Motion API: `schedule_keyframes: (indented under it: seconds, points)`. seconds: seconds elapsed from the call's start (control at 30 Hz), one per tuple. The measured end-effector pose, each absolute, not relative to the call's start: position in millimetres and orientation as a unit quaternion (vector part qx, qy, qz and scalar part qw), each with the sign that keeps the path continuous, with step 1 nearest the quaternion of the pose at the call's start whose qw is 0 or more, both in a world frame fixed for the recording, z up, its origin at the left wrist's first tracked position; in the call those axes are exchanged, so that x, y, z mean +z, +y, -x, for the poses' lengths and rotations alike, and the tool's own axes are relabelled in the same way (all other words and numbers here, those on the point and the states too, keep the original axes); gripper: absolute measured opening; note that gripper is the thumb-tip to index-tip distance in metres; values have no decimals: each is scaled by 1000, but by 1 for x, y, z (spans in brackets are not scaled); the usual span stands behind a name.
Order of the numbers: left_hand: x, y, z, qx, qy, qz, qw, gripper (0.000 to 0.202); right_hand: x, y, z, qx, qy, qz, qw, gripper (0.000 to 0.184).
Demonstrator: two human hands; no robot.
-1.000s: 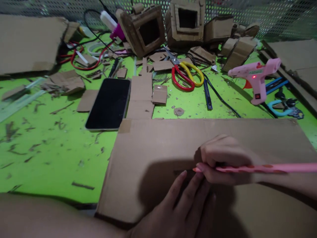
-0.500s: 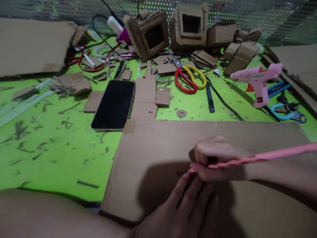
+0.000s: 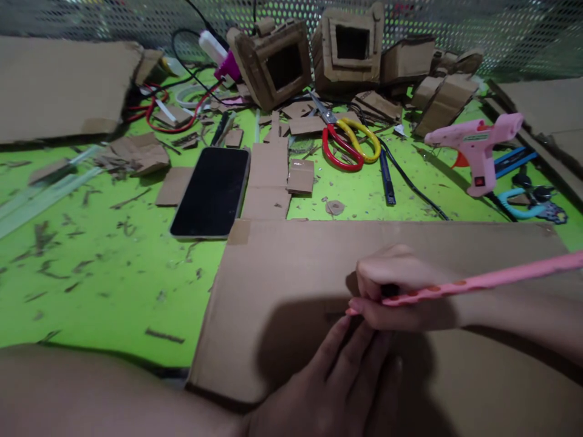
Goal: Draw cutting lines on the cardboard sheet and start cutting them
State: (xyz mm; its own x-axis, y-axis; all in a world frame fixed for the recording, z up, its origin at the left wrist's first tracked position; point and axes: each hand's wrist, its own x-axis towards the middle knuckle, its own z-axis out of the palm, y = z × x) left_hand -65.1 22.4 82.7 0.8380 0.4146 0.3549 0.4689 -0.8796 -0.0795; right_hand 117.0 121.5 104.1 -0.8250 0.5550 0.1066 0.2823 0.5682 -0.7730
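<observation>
A large flat cardboard sheet [image 3: 291, 267] lies on the green mat in front of me. My right hand [image 3: 401, 291] is closed around a pink pencil [image 3: 492, 280], its tip pressed to the sheet near a small dark piece. My left hand [image 3: 346, 382] lies flat on the cardboard just below that tip, fingers stretched out and holding the small piece down. Shadow covers the spot under both hands.
A black phone [image 3: 212, 191] lies face up left of the sheet's corner. Red and yellow scissors [image 3: 348, 142], a pink glue gun [image 3: 478, 145], a craft knife [image 3: 386, 176], cardboard boxes [image 3: 277, 60] and scraps crowd the far side. Another cardboard sheet [image 3: 59, 85] lies at far left.
The pencil's rear end has tilted upward and my right hand has shifted slightly left. My left hand stays flat on the sheet.
</observation>
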Motion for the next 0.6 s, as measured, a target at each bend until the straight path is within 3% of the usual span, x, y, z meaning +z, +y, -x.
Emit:
schedule_keyframes:
  seconds: [0.23, 0.53, 0.6]
  points:
    - [81, 23, 66, -172, -220, 957, 74, 34, 113, 119, -148, 427, -847, 300, 98, 25]
    - [73, 24, 63, -190, -213, 955, 77, 33, 113, 106, -177, 430, -818, 352, 150, 26]
    - [72, 23, 64, -193, -211, 955, 82, 34, 110, 105, -179, 473, -777, 365, 197, 27]
